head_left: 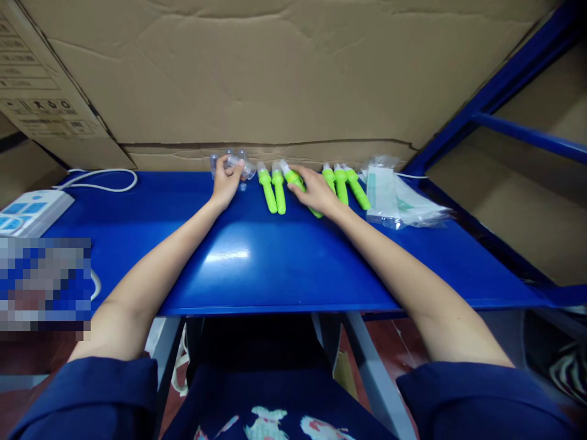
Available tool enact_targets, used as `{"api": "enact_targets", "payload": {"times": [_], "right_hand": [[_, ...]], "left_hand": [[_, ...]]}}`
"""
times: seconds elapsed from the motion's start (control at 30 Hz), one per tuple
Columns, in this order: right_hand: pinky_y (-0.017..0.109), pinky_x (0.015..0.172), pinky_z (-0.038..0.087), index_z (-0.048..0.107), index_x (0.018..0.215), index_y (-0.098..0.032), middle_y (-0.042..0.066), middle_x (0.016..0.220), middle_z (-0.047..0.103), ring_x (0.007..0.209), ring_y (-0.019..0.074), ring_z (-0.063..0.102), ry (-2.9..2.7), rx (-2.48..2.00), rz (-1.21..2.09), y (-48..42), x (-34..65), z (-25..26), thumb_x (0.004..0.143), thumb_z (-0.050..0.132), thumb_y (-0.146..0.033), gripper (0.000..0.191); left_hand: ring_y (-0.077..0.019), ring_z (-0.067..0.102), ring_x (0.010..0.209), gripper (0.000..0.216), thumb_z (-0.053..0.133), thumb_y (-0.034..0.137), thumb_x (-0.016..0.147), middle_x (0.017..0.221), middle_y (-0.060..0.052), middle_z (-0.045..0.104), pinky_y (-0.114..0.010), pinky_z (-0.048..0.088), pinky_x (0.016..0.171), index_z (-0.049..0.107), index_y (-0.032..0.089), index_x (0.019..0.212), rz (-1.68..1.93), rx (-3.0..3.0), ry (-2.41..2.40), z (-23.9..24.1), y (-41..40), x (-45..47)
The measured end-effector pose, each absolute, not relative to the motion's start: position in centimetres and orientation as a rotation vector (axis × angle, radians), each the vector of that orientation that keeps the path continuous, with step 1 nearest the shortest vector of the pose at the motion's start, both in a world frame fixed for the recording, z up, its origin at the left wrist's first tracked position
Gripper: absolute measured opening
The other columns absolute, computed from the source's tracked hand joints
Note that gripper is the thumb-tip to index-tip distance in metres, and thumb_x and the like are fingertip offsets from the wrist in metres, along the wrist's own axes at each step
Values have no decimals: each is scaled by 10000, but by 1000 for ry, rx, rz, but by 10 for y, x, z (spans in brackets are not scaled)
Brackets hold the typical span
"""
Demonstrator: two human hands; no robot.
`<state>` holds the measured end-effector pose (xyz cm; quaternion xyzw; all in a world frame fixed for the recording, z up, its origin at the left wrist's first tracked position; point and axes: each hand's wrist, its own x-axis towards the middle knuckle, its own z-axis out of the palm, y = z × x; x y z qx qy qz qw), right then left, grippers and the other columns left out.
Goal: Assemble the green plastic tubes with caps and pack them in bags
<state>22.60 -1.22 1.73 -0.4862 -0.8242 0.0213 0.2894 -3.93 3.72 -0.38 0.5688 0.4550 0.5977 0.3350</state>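
My left hand (225, 182) reaches to the back of the blue table (275, 256) and pinches a small clear plastic cap (245, 166) from a little cluster of clear caps (228, 157). My right hand (316, 190) lies over a bright green pen-shaped device (293, 178) with a white tip, fingers curled round it. Two more green devices (272, 189) lie side by side just left of that hand. Three others (343, 183) lie to its right.
Clear plastic bags (394, 195) with green-printed contents lie at the back right. A white power strip (27, 211) and white cable (103, 180) sit at the left. A cardboard wall (275, 79) closes the back; a blue metal frame (504, 116) runs along the right.
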Motion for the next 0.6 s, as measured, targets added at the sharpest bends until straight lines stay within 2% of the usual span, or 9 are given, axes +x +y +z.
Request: {"api": "enact_targets", "payload": {"times": [0.1,0.23,0.33,0.43,0.6], "right_hand": [[510,1101,502,504,1509,-142,182,1453,612,1320,350,604,-2314,-1098,23,-24,214,21,977,518,-365,577],[467,1033,537,496,1514,-119,204,1383,632,1243,336,642,-2420,-1026,14,-40,199,25,996,481,-318,555],[459,1048,527,441,1518,-116,217,1422,605,1233,313,640,-2348,-1026,89,-42,192,24,987,516,-319,574],[429,1005,553,375,1520,-140,214,1426,593,1107,274,672,-2202,-1096,190,-39,190,21,972,586,-394,640],[440,965,568,381,1495,-138,228,1401,576,1038,270,668,-2101,-1120,240,-37,187,20,977,610,-523,685]], "left_hand": [[-175,744,769,608,648,720,891,854,-31,735,-303,559,772,469,230,1203,1645,1358,1188,-4,43,-41],[-188,746,811,723,613,804,855,914,-56,748,-338,566,810,462,230,1269,1558,1503,1129,-5,40,-38],[-221,754,885,779,611,806,854,952,-71,751,-392,573,865,422,242,1357,1440,1681,1036,-4,30,-31],[-213,751,901,812,672,765,836,1016,-74,755,-407,578,905,390,253,1400,1351,1837,909,-1,15,-22],[-209,755,999,804,692,715,837,1114,-89,742,-402,575,962,345,252,1396,1303,1854,836,4,2,-16]]}}
